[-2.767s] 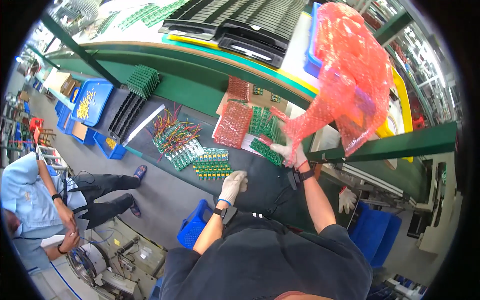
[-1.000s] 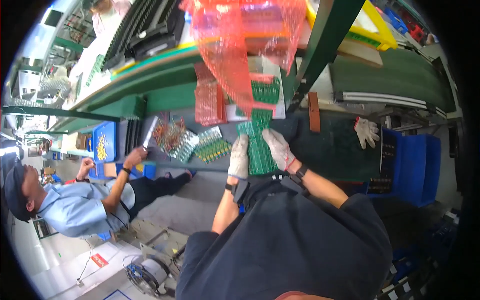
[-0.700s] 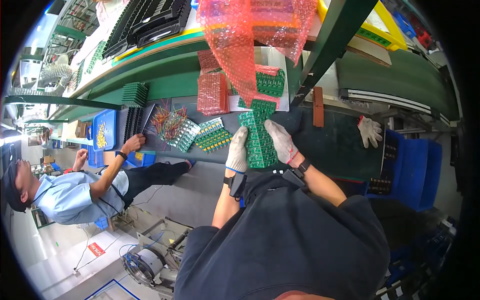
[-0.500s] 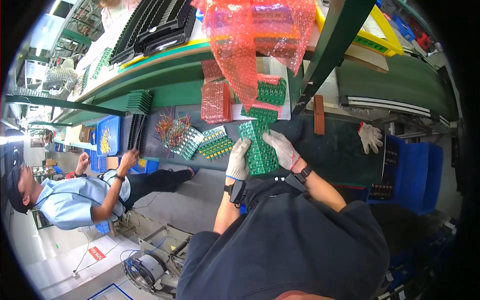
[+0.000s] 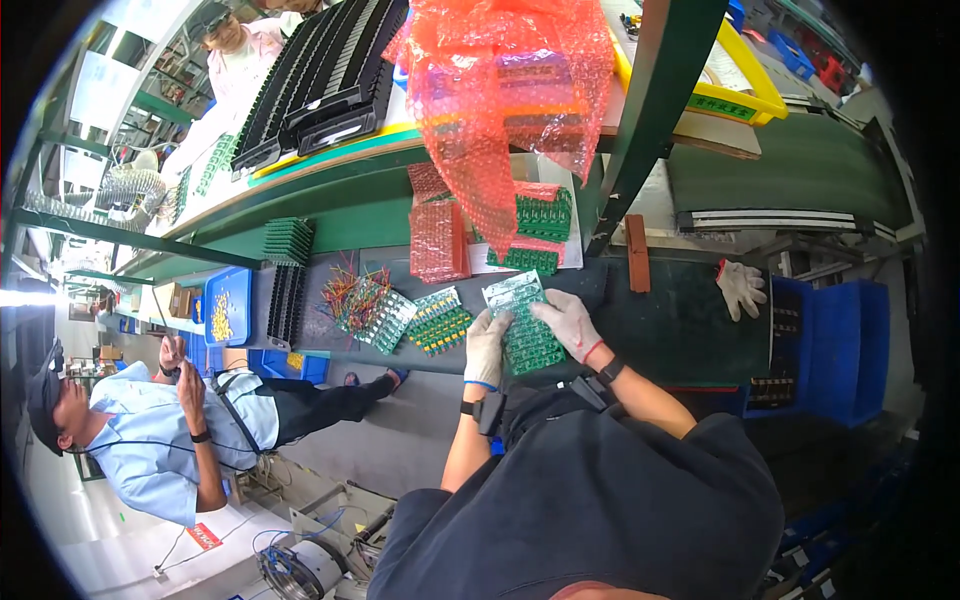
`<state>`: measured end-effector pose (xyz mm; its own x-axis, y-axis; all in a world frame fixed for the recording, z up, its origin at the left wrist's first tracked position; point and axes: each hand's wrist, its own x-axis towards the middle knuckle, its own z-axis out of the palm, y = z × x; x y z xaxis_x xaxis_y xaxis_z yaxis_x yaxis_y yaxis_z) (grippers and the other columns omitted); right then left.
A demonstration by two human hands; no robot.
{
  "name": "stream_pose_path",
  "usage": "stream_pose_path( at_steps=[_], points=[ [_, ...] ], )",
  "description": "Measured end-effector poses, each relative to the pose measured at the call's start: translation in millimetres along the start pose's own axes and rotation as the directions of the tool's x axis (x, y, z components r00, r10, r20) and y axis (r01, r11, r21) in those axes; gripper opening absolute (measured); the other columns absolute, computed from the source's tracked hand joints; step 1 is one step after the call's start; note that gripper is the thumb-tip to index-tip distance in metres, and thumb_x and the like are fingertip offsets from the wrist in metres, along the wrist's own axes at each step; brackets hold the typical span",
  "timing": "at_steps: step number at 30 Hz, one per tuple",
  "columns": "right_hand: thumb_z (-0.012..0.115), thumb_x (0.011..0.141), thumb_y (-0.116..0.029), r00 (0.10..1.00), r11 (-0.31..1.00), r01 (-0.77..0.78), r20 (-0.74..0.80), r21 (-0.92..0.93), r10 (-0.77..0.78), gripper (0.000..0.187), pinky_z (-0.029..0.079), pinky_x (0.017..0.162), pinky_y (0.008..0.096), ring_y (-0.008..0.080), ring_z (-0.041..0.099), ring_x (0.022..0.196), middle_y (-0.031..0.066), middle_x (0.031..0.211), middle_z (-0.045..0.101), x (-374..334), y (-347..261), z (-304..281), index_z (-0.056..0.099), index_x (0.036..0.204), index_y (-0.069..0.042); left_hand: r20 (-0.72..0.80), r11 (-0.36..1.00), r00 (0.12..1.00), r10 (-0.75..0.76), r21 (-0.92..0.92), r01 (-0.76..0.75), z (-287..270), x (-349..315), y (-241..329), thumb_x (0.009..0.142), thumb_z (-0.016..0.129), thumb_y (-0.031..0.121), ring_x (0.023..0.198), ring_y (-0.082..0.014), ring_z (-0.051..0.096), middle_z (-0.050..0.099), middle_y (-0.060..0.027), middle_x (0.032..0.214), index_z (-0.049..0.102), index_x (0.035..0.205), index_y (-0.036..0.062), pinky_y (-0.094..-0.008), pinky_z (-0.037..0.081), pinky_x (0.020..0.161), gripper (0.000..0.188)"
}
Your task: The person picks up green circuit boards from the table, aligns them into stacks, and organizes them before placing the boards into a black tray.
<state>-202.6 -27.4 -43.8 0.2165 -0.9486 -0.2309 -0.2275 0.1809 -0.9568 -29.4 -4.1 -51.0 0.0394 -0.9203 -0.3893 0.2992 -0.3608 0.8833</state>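
Note:
A green circuit board panel [image 5: 530,335] is held in front of me over the bench's near edge. My left hand [image 5: 486,348], in a white knitted glove, grips its left side. On the opposite side my right hand [image 5: 567,322], gloved the same way, is closed on the upper right edge. Just left of the panel lie boards with yellow parts [image 5: 437,322]. Beyond them, boards with red and yellow wires [image 5: 375,312] fan out. More green panels [image 5: 543,215] are stacked behind, with pink bubble wrap among them.
Red bubble wrap [image 5: 470,130] hangs from the shelf above. A wrapped pink pack [image 5: 437,242] stands behind the boards. A loose glove [image 5: 741,288] lies to the right, near blue bins [image 5: 845,350]. A co-worker [image 5: 160,410] stands at the left by a blue tray [image 5: 229,306].
The panel I hold has tilted and its surface now catches more light; both my hands stay on it. The co-worker's hands have come up and closer together.

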Motion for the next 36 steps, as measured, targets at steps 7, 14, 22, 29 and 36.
stream_pose_path(
  at_steps=[7,14,22,29,36],
  points=[
    [0.060,0.093,-0.013,0.923,0.478,-0.386,0.332,0.789,0.197,0.016,0.056,0.076,0.0326,0.0176,0.067,0.082,0.0050,0.094,0.068,-6,-9,-1,0.064,0.105,-0.003,0.191,0.853,0.969,-0.158,-0.467,0.231,-6,-9,5,0.093,0.056,0.009,0.094,-0.0213,0.065,0.065,-0.0115,0.109,0.055,0.120,-0.0018,-0.0356,0.055,0.085,0.029],
    [0.060,0.093,-0.013,0.886,0.321,-0.463,0.423,0.827,0.187,0.018,0.056,0.080,0.0326,0.0161,0.066,0.090,0.0040,0.096,0.068,-5,-8,5,0.064,0.107,-0.004,0.245,0.761,0.958,-0.150,-0.590,0.270,9,-17,17,0.091,0.058,0.009,0.094,-0.0206,0.065,0.064,-0.0116,0.110,0.054,0.120,-0.0027,-0.0345,0.055,0.084,0.031],
    [0.059,0.093,-0.015,0.997,0.943,-0.048,0.073,0.331,0.025,0.016,0.049,0.071,0.0264,0.0091,0.059,0.079,0.0006,0.087,0.065,9,34,-4,0.066,0.096,-0.002,0.099,0.945,0.988,-0.122,-0.294,0.146,4,-4,13,0.091,0.060,0.012,0.087,-0.0152,0.064,0.067,-0.0084,0.101,0.059,0.114,-0.0021,-0.0289,0.053,0.079,0.027],
    [0.061,0.090,-0.017,0.991,0.993,0.120,-0.053,0.007,-0.120,0.018,0.040,0.060,0.0291,0.0071,0.047,0.065,0.0028,0.068,0.056,-4,0,-4,0.061,0.081,-0.002,-0.001,0.994,0.997,0.076,0.075,-0.076,4,-10,22,0.092,0.061,0.016,0.079,-0.0093,0.062,0.068,-0.0038,0.090,0.063,0.105,-0.0016,-0.0260,0.050,0.070,0.022],
    [0.063,0.087,-0.020,0.958,0.929,0.176,-0.162,-0.326,-0.238,0.016,0.044,0.058,0.0359,0.0233,0.056,0.064,0.0116,0.070,0.059,-13,-22,8,0.062,0.083,-0.004,-0.132,0.714,0.926,0.354,0.678,-0.176,11,-10,18,0.088,0.064,0.016,0.069,-0.0206,0.065,0.068,-0.0104,0.084,0.065,0.098,0.0043,-0.0308,0.049,0.062,0.015]
  ],
)
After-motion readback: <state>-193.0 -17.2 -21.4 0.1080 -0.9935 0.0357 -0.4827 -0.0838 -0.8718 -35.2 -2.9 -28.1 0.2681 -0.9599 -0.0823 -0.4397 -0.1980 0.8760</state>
